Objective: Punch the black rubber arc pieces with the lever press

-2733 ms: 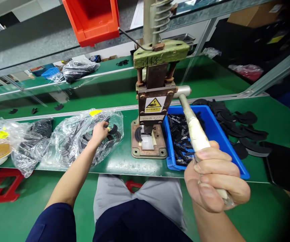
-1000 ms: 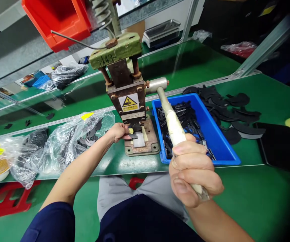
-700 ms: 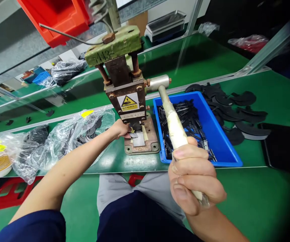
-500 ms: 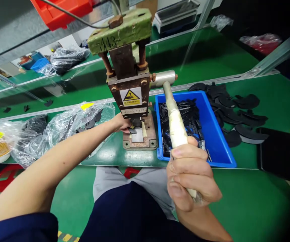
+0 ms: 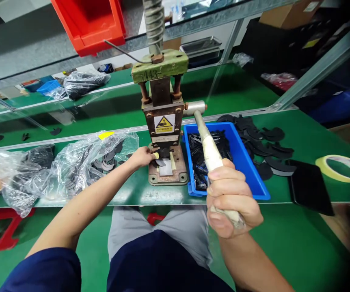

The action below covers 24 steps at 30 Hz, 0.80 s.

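The hand press, with its green top plate and a yellow warning label, stands on the bench in front of me. My right hand is wrapped round the tape-covered end of its lever, which slants down toward me. At the press base, my left hand pinches a small black curved piece under the ram, over a pale metal plate. A small yellow spot shows by the fingertips; I cannot tell what it is. The left fingers are partly hidden.
Right of the press, a blue bin contains many black parts. Black curved pieces lie behind it, near a black flat device and a tape roll. Clear plastic bags lie left. A red bin hangs above.
My view has tilted up and pulled back, showing more shelf and the tape roll. The left hand stays at the press base with the piece; the right hand still grips the lever.
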### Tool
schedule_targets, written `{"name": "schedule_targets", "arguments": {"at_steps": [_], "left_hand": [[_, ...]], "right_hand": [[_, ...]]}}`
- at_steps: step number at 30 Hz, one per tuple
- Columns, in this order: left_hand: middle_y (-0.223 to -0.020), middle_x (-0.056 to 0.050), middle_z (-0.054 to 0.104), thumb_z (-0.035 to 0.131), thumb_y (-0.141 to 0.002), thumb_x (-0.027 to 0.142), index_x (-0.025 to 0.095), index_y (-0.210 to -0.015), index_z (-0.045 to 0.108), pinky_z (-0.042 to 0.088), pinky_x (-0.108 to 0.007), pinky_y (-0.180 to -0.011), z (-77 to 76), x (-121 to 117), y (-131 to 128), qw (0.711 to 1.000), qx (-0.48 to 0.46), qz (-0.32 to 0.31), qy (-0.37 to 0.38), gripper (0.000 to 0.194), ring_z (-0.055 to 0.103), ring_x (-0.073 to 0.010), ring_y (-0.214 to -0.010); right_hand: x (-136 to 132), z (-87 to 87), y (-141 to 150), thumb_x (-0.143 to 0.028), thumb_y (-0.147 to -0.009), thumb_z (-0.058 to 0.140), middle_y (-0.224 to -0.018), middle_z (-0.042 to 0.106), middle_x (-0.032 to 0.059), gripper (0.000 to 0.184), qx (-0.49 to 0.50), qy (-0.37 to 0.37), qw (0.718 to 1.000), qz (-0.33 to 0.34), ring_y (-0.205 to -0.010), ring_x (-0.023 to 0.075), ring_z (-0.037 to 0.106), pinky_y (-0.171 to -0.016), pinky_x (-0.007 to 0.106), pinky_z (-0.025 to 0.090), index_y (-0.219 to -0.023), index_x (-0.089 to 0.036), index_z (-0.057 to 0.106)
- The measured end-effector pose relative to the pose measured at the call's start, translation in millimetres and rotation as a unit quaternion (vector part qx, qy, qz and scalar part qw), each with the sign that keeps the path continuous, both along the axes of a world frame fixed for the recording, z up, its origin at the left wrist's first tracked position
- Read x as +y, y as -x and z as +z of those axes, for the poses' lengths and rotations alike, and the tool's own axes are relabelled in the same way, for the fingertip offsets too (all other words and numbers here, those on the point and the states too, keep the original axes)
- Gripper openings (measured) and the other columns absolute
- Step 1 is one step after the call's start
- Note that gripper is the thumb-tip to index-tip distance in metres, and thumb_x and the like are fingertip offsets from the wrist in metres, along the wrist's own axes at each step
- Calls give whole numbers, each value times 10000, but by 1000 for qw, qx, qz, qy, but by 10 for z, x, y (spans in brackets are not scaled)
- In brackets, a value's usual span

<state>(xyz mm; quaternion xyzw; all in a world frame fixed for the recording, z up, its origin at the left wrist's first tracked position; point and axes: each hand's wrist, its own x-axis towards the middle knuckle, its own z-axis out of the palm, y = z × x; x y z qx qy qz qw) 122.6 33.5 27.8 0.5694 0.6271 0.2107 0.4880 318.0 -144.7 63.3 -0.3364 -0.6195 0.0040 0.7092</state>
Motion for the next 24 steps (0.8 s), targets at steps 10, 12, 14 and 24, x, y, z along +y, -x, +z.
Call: {"name": "schedule_targets", "arguments": {"at_steps": [10,12,14,24], "left_hand": [[-629,26,618,770,-665,57,144,-807,536,539,-214,-564,-32,-190,-39,973,-204,75,83,287,616,-98,-538],[-630,27,619,787,-651,58,137,-823,546,512,-195,-524,-22,-245,43,968,-232,72,59,307,599,-88,-513],[-629,29,621,822,-624,87,131,-835,568,471,-176,-486,-3,-312,165,967,-246,54,28,333,575,-79,-496],[-797,-19,694,817,-597,158,117,-905,666,519,-237,-681,198,-763,633,954,-288,-79,-32,346,627,-109,-687]], "right_hand": [[644,1079,5,-464,-899,531,-1210,583,82,455,-4,-133,990,-53,-1143,254,620,-1035,471,508,-1314,-280,539],[662,987,30,-398,-930,512,-1353,536,125,502,6,-57,997,-44,-1313,275,536,-1115,497,453,-1399,-226,462],[616,717,91,-362,-916,570,-1394,512,148,529,51,37,996,-55,-1315,268,534,-1054,471,509,-1408,-212,445],[411,-419,592,-499,-792,726,-744,681,84,402,209,611,714,272,-644,146,633,-526,244,501,-921,-120,688]]}}
